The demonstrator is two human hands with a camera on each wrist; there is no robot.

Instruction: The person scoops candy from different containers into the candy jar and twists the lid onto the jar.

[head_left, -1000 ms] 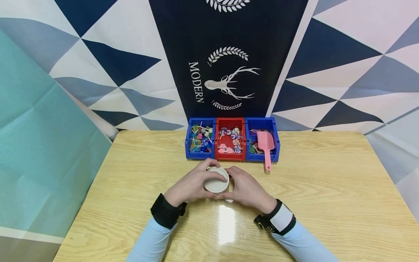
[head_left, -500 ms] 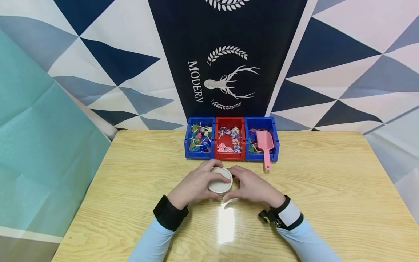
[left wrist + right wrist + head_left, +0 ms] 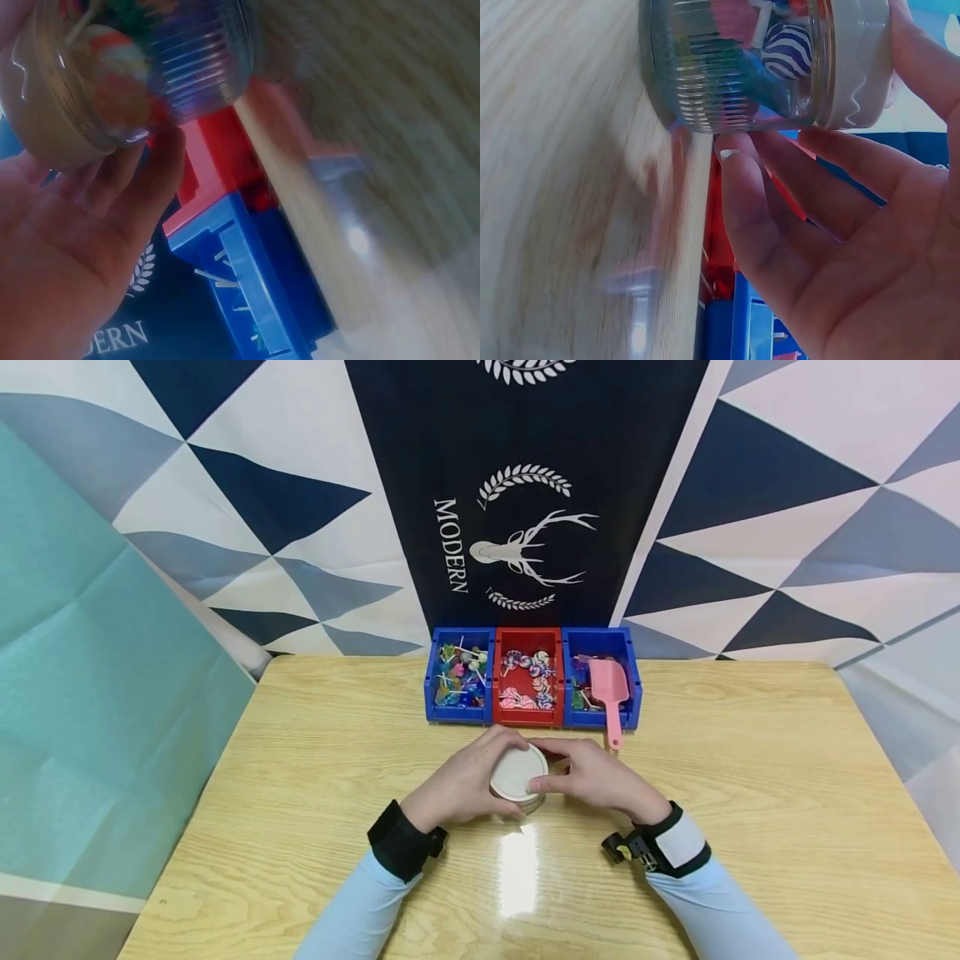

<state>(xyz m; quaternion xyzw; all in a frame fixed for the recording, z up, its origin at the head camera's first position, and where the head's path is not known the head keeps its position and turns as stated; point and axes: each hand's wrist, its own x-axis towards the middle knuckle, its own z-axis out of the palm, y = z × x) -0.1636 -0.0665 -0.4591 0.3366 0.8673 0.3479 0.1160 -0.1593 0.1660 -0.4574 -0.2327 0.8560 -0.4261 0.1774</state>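
Note:
A clear ribbed jar (image 3: 712, 67) with a cream lid (image 3: 517, 770) stands between both hands near the middle of the table. Lollipops in several colours show through its wall in the wrist views; one has blue and white stripes. From the left, my left hand (image 3: 468, 781) grips the jar, its fingers curved round the far side and its thumb at the near side. My right hand (image 3: 600, 777) holds it from the right, thumb on the lid's edge and fingers bent against the side. The far fingertips are partly hidden in the head view.
Behind the hands, a blue bin (image 3: 459, 713), a red bin (image 3: 527, 717) and a second blue bin (image 3: 576, 718) stand against the patterned wall cloth, with lollipops inside. A pink scoop (image 3: 609, 681) lies over the right bin, handle pointing forward.
Both hands and the jar have shifted slightly to the right. My left thumb has left the lid's top for its side, and my right thumb now lies on the lid's edge.

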